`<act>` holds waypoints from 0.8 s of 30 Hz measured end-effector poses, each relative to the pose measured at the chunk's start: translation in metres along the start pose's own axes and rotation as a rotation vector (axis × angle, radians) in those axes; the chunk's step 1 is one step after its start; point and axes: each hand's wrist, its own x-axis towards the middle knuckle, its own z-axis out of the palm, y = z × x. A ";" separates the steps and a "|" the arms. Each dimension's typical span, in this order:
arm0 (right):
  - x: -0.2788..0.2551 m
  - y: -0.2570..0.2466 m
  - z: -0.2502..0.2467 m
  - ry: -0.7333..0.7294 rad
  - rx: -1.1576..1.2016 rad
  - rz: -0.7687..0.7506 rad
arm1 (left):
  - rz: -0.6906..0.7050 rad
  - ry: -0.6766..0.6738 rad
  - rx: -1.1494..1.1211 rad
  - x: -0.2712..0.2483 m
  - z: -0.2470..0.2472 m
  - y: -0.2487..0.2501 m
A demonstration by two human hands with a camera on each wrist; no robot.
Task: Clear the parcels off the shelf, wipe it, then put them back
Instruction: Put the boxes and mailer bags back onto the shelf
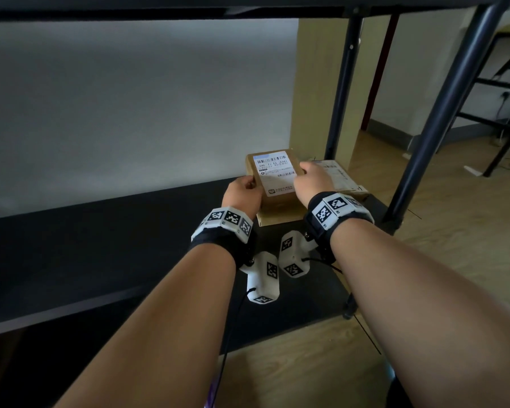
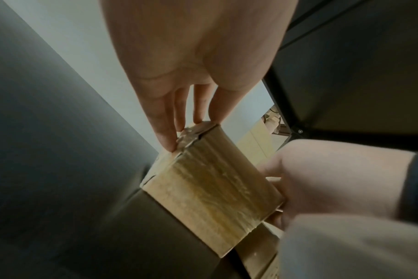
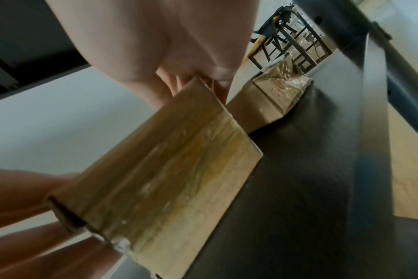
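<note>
A small cardboard parcel (image 1: 274,176) with a white shipping label on top is held between both hands over the right end of the black shelf (image 1: 100,245). My left hand (image 1: 242,190) grips its left end; the fingers (image 2: 165,132) lie along that end, thumb on top. My right hand (image 1: 308,179) grips the right end, its fingers (image 3: 191,83) wrapped behind the edge. The parcel's taped underside (image 2: 210,181) (image 3: 174,160) shows in both wrist views, slightly above a larger plain box (image 1: 280,216). A flat labelled parcel (image 1: 340,175) lies just to the right.
The upper shelf's dark underside (image 1: 159,7) hangs close overhead. Black metal posts (image 1: 442,113) stand at the shelf's right end. A pale wall closes the back. Wooden floor (image 1: 454,260) and a black rack (image 1: 507,83) lie to the right.
</note>
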 end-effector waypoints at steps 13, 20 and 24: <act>-0.037 -0.022 0.018 0.258 -0.120 -0.217 | -0.047 0.145 0.019 -0.036 -0.035 -0.017; -0.102 -0.037 0.062 0.306 -0.003 -0.366 | -0.034 0.301 0.127 -0.093 -0.078 -0.056; -0.144 -0.021 0.102 0.259 -0.058 -0.386 | -0.065 0.362 0.175 -0.128 -0.094 -0.097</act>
